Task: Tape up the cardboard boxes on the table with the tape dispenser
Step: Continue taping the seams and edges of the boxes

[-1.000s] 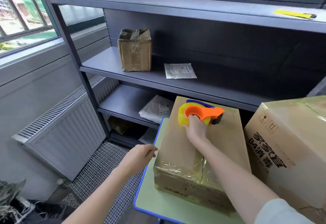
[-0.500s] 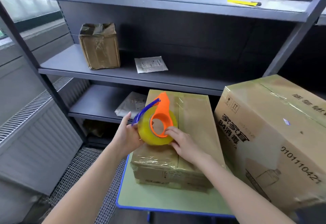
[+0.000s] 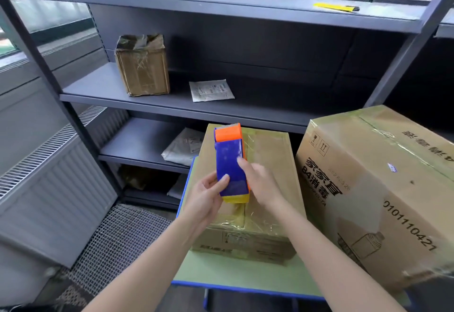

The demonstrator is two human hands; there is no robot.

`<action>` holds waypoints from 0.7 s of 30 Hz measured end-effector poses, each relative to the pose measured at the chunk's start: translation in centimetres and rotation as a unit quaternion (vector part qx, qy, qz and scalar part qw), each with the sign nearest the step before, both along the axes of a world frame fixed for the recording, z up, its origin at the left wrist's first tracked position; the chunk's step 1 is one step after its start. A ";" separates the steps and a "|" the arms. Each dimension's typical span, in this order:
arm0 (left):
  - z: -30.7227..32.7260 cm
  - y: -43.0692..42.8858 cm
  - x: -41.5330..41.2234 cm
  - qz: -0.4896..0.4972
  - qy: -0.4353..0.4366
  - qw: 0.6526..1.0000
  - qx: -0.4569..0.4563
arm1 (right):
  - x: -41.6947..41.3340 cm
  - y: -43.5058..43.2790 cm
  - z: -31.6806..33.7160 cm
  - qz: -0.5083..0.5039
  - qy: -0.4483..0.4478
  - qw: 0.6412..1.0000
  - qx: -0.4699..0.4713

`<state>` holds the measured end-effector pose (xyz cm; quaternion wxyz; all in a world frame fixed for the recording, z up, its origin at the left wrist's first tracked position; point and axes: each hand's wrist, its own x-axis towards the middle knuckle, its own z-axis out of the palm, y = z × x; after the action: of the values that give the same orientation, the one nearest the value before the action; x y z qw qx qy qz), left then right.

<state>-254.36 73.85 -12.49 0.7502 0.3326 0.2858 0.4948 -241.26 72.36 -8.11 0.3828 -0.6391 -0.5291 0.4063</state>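
Observation:
The tape dispenser [image 3: 231,162], orange at the top with a blue handle plate and a yellow tape roll below, is held above a flat cardboard box [image 3: 267,164] that is partly covered in clear tape. My left hand [image 3: 206,198] grips its lower left side, thumb on the blue plate. My right hand [image 3: 260,184] holds its right side, fingers curled behind it. A bigger printed cardboard box [image 3: 378,189] stands to the right, on the same small green table [image 3: 235,272].
A grey metal shelf unit [image 3: 172,100] stands right behind the table, bearing a small worn box [image 3: 142,66], a paper sheet [image 3: 211,90] and, higher up, a yellow utility knife [image 3: 336,7]. A radiator [image 3: 49,176] and a floor grate [image 3: 118,243] lie to the left.
The dispenser was lifted off the flat box by my right hand, my left hand joined, and it has been turned so its blue plate faces me. The view swung right.

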 end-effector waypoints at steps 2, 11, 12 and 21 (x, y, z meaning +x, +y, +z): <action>-0.2 -1.0 1.0 0.031 0.060 0.998 0.021 | -0.2 -0.2 0.6 -0.028 0.128 0.990 -0.044; 2.5 -1.7 -0.4 0.015 0.530 0.806 0.262 | 0.8 -1.4 -0.3 -0.030 0.184 0.982 -0.035; 2.8 -1.2 -1.2 0.034 0.541 0.803 0.249 | 0.8 -1.5 -0.3 -0.019 0.192 0.981 -0.034; 5.7 4.1 -1.1 0.020 0.318 0.948 -0.003 | 2.2 -1.0 1.2 0.123 0.106 0.984 -0.077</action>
<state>-255.43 77.97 -6.80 0.6110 0.4650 0.5175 0.3776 -239.04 71.31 -6.96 0.3330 -0.5502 -0.5271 0.5555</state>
